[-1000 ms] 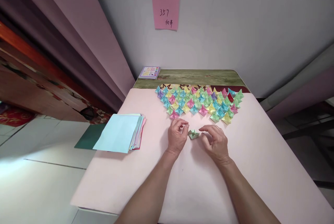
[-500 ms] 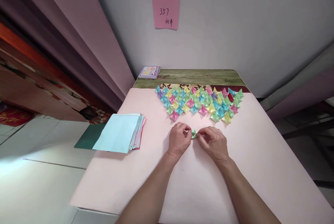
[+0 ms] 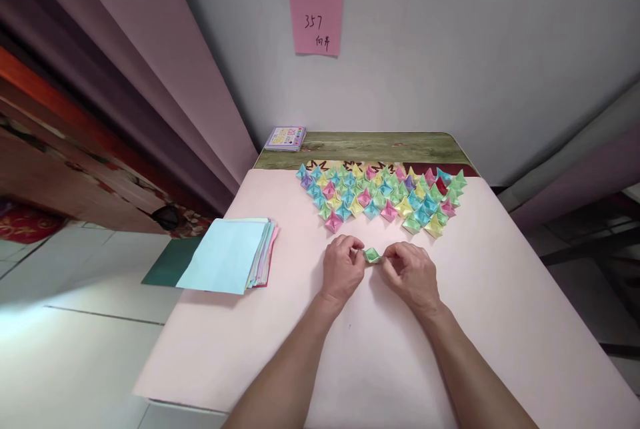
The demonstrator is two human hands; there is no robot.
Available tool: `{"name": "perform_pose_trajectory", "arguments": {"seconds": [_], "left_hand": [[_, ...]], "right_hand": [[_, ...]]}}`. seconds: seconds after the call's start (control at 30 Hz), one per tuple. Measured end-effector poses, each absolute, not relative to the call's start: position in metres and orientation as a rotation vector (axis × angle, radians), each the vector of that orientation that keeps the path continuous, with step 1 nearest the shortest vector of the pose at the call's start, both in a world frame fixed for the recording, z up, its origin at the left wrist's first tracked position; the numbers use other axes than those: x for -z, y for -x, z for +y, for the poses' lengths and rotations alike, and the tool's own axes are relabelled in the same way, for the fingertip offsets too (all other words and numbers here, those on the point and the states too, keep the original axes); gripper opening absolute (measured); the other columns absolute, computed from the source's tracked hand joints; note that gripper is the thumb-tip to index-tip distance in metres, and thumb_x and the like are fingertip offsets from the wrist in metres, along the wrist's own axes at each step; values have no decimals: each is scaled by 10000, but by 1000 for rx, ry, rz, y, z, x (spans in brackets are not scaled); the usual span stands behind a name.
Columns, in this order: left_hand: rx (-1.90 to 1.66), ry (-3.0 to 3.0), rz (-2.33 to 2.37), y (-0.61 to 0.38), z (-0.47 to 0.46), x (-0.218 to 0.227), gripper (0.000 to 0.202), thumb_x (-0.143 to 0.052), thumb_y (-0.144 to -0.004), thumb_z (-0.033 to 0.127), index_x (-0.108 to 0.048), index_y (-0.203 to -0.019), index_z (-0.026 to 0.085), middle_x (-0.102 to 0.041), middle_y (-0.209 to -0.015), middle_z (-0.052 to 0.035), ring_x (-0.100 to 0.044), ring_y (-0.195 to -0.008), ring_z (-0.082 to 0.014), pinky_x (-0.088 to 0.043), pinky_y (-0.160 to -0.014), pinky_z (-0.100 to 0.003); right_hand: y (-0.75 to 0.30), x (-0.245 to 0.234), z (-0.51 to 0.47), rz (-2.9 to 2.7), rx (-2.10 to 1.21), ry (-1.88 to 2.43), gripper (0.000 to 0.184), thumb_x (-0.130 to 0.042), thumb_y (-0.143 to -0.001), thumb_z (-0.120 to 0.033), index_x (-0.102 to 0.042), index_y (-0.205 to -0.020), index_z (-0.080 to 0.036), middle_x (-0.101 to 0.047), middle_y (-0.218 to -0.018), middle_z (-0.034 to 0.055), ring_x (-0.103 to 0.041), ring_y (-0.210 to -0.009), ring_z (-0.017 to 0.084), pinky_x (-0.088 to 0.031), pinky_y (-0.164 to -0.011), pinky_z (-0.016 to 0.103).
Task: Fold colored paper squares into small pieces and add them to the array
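A small green folded paper boat [image 3: 372,255] is stretched between my two hands, low over the pink tabletop [image 3: 370,349]. My left hand [image 3: 343,265] pinches its left end with thumb and forefinger. Its right end is pinched by my right hand [image 3: 409,272]. The boat's middle shows an open, hollow shape. Just beyond my hands lie several rows of folded paper boats [image 3: 371,209] in blue, green, yellow, pink, purple and red.
On the left a stack of coloured paper [image 3: 223,255] lies with a light blue sheet on top, over a dark green sheet [image 3: 173,261] jutting past the table edge. Small cards [image 3: 285,138] sit at the back left. A pink note [image 3: 315,19] hangs on the wall.
The green paper boat has been pulled wider between my fingers, and its pointed middle now looks flatter and more open. My hands have moved slightly apart.
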State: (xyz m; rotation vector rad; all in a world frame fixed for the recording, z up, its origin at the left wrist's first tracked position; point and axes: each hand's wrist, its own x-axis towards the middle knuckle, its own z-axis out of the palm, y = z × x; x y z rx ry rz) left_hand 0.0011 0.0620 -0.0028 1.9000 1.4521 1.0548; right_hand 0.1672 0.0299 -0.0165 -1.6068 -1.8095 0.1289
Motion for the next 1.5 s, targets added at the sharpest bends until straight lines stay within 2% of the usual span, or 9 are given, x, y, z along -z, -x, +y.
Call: {"name": "perform_pose_trajectory", "arguments": {"seconds": [0.13,0.23,0.5,0.7,0.87,1.07,1.23,1.33,1.5], "left_hand": [[-1062,-2038,1303,-2,59,-1,186,-562,-763,88,-654,-838,231,-639,-917,-25,-592,-935,-192,-433,-869,-334],[-1024,-2093,1300,-2,59,-1,171,-581,-758,94,-664,-823,229,-635,-944,-31,-588,-948,-195,-409,-883,-348],[-929,-2188,1406,-4,61,5,52,-652,-794,197,-635,-748,216,-649,-858,-31,-576,-867,-202,-380,-821,-357],[-895,-2205,1473,-4,61,5,91,-642,-782,162,-588,-727,212,-645,-776,-25,-567,-797,-199,-371,-777,-351],[-856,-2191,1453,-4,61,5,124,-634,-743,118,-602,-806,221,-657,-822,-25,-571,-833,-208,-384,-775,-352],[-847,-2166,1468,-5,61,6,147,-620,-723,93,-606,-798,219,-647,-806,-31,-571,-818,-214,-396,-765,-365],[-1074,-1925,1349,-4,63,5,122,-595,-766,111,-643,-800,219,-638,-855,-33,-593,-833,-187,-445,-738,-315],[-1243,-1683,1318,-1,66,5,100,-573,-811,157,-658,-819,209,-631,-908,-36,-590,-777,-151,-466,-680,-267],[-1324,-1473,1414,2,69,5,100,-560,-859,240,-647,-840,193,-621,-848,-15,-553,-669,-120,-463,-648,-245]], "right_hand": [[-165,15,31,-1868,-137,1473,216,-553,-760,-149,-656,-928,-237,-688,-944,31,-623,-894,205,-399,-854,342],[-165,17,31,-1884,-119,1453,254,-555,-755,-140,-680,-945,-253,-689,-1021,31,-622,-970,215,-394,-899,358],[-165,18,31,-1863,-46,1463,50,-610,-810,-206,-655,-819,-226,-704,-964,29,-636,-934,199,-390,-900,351],[-164,18,32,-1828,19,1552,146,-601,-863,-270,-614,-731,-209,-707,-878,32,-642,-824,178,-387,-856,339],[-161,15,31,-1876,-44,1553,61,-581,-822,-218,-604,-766,-209,-695,-849,27,-623,-770,169,-376,-826,329],[-161,12,29,-1894,-99,1593,35,-569,-792,-200,-596,-775,-212,-650,-737,2,-589,-695,162,-356,-770,318],[-166,8,26,-1940,-114,1527,82,-597,-830,-278,-627,-865,-211,-665,-757,5,-597,-699,165,-351,-772,320],[-170,4,25,-1966,-107,1473,99,-600,-817,-259,-635,-893,-208,-651,-707,-8,-586,-661,155,-352,-765,313],[-174,2,26,-2035,-149,1392,107,-564,-800,-207,-642,-874,-205,-618,-621,-26,-564,-589,137,-365,-748,299]]}}
